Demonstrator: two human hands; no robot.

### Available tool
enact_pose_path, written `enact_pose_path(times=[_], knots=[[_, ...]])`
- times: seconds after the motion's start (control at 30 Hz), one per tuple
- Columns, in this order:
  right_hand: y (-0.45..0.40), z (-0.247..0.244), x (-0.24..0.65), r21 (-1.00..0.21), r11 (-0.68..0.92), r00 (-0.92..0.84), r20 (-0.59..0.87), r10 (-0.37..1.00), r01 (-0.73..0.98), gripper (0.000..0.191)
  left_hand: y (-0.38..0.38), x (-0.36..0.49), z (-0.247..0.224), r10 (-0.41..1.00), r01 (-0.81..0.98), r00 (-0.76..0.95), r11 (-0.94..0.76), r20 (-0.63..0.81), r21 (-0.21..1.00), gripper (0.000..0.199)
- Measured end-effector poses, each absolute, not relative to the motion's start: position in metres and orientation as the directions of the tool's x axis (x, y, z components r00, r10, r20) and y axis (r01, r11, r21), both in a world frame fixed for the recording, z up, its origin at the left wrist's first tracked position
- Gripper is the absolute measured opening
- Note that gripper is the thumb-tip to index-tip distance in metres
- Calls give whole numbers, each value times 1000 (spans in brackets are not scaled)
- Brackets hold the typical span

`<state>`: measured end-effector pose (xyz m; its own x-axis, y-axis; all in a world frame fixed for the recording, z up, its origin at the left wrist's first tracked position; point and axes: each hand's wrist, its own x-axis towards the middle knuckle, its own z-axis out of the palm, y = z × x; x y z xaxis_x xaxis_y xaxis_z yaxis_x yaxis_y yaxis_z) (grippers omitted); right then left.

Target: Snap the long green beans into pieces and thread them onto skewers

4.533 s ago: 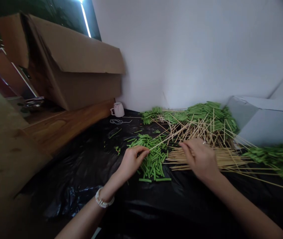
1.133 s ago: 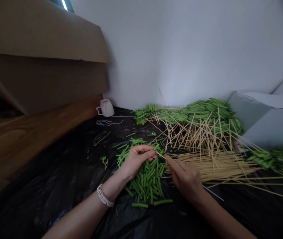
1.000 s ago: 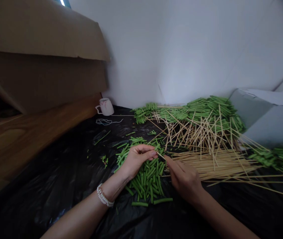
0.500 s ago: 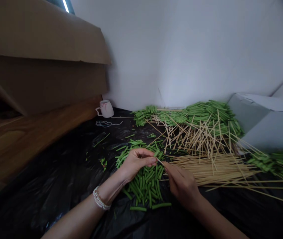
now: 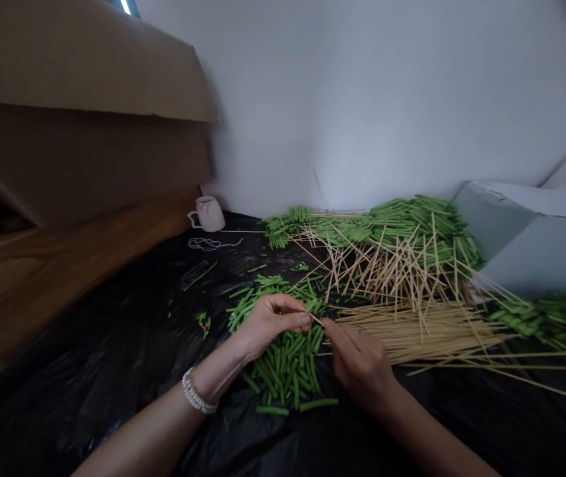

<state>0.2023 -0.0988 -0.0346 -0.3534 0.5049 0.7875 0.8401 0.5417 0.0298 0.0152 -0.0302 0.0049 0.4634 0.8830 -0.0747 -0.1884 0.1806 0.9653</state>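
Note:
My left hand (image 5: 268, 324), with a pearl bracelet at its wrist, is closed in a pinch on a short piece of green bean (image 5: 311, 307). My right hand (image 5: 362, 361) is closed around a thin wooden skewer (image 5: 316, 320), whose end reaches the left fingertips. Whether the tip is inside the bean is hidden by the fingers. Below both hands lies a loose pile of cut green beans (image 5: 287, 371). Right of them is a heap of bare skewers (image 5: 432, 334), and behind it a stack of skewered beans (image 5: 412, 222).
Black plastic sheeting (image 5: 128, 344) covers the floor. A mug (image 5: 210, 214) and a tangled string (image 5: 206, 244) are at the back left. A cardboard box (image 5: 89, 112) stands left, a white box (image 5: 536, 238) right. More skewered beans (image 5: 541, 321) lie at the right edge.
The camera view has shifted slightly, moving the scene a little left and up. Both hands keep nearly the same pose, the skewer still at the left fingertips.

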Motion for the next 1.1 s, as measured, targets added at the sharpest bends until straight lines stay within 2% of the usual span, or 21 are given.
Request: enact_pose_path(times=[0.17,0.57,1.1], knots=[[-100,-32,197,57,549,-388,767,510,834,30,-35,19,7,845,-86,530,142,-76,986,19],[-98,-30,204,64,477,-353,760,547,877,31,-29,14,5,904,-190,428,80,9,979,21],[-99,-24,194,68,468,-350,759,549,881,29,-38,21,0,866,-92,500,60,-6,994,23]])
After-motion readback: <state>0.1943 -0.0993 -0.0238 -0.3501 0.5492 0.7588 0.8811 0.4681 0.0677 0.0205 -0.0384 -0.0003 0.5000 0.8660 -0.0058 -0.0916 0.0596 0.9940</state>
